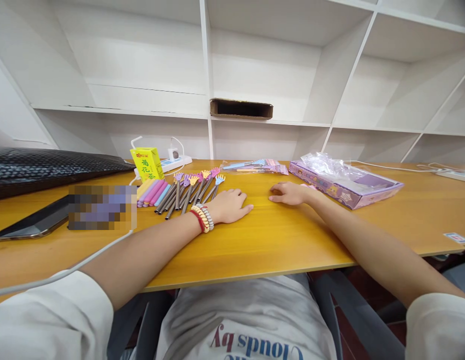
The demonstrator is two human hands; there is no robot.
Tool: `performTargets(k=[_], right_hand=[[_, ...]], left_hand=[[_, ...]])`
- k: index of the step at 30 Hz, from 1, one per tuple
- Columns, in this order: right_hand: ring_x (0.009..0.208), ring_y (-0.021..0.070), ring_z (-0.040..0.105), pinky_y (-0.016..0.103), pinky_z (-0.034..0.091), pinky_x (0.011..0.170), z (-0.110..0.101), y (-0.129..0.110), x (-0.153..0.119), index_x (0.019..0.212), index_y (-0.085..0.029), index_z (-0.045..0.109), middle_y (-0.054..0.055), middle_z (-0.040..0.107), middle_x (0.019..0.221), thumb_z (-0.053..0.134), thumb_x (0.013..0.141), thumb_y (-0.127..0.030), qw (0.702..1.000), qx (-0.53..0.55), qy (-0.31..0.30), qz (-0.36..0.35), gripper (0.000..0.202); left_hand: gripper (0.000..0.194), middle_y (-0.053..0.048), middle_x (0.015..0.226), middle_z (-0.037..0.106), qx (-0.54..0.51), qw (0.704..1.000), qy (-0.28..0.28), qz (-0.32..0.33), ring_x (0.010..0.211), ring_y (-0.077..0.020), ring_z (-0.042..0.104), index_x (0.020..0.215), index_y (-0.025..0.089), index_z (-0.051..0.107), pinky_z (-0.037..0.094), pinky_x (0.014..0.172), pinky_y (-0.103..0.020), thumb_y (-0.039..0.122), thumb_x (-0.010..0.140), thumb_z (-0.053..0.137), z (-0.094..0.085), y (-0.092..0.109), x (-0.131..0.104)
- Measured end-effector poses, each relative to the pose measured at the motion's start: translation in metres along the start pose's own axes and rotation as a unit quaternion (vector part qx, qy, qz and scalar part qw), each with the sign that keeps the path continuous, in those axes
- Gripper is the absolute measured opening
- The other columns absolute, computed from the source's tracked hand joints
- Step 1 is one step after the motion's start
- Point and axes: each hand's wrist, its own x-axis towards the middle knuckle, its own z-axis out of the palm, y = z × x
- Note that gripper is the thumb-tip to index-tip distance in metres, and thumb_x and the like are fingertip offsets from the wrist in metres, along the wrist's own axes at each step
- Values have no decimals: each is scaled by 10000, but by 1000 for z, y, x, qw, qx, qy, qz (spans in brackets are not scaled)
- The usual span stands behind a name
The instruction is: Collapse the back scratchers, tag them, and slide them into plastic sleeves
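Note:
My left hand [231, 206] lies palm down on the wooden table, thumb and fingers apart, with nothing in it. Just left of it is a pile of metal rods topped with small coloured claw heads, like back scratcher parts [195, 187]. Beside those lie yellow, pink, purple and blue handles [153, 192]. My right hand [288, 193] rests on the table with fingers loosely curved and apart, holding nothing visible. Behind its wrist a small pink piece [308, 186] shows in part. Further back lie clear packets with back scratchers [255, 166] inside.
A purple box [362, 200] holding crumpled clear plastic bags stands at the right. On the left are a yellow drink carton [147, 164], a power strip [176, 162], a phone [35, 217], a blurred-out item and a black textured bag [56, 167]. White shelves hold a cardboard box [241, 109].

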Motion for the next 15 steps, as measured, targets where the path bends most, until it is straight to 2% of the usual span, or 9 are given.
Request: performTargets(k=[15], right_hand=[[1031, 248, 546, 342, 400, 903, -4, 2, -1, 1170, -190, 557, 85, 576, 1175, 470, 776, -513, 1000, -2, -11, -6, 516]], left_hand=[[575, -112, 1032, 566, -6, 1000, 9, 4, 940, -234, 529, 1032, 164, 567, 372, 833, -346, 580, 844, 216, 1, -1, 0]])
